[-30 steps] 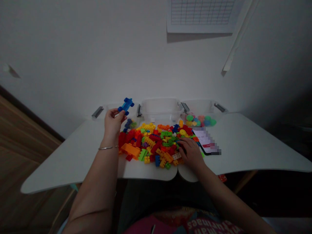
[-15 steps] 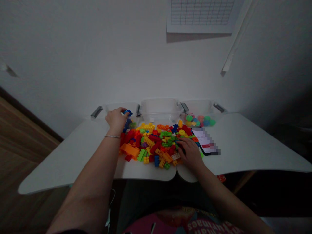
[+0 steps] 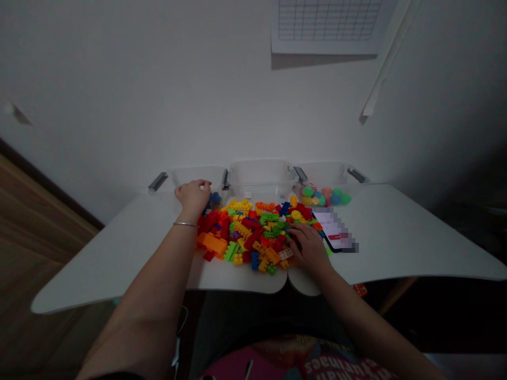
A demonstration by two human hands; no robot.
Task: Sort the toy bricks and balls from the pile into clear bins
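The left hand [image 3: 193,194] is at the near right side of a clear plastic box with a grey latch [image 3: 198,174], its fingers curled and narrow. In this dim light I cannot tell whether anything is held between them. Just beside its fingertips, to the right, dark blue plastic toy pieces [image 3: 215,199] show through the box's wall. A thin silver bangle [image 3: 185,224] circles the wrist below this hand.

The right hand [image 3: 307,246] rests palm down, fingers loosely bent, on the right edge of a heap of red, yellow, orange, green and blue plastic building bricks [image 3: 252,237]. Its fingertips touch the bricks; whether they grip one is hidden. The heap spreads leftward from this hand, across the white worktop [image 3: 380,227], to the left wrist.

Just right of the right hand lies a black-edged phone with a lit screen [image 3: 330,227]. Beyond that hand, a second clear plastic box [image 3: 322,173] has round translucent coloured pieces [image 3: 336,196] in it. Between the two, farther from both hands, stands a third clear plastic box [image 3: 262,171].
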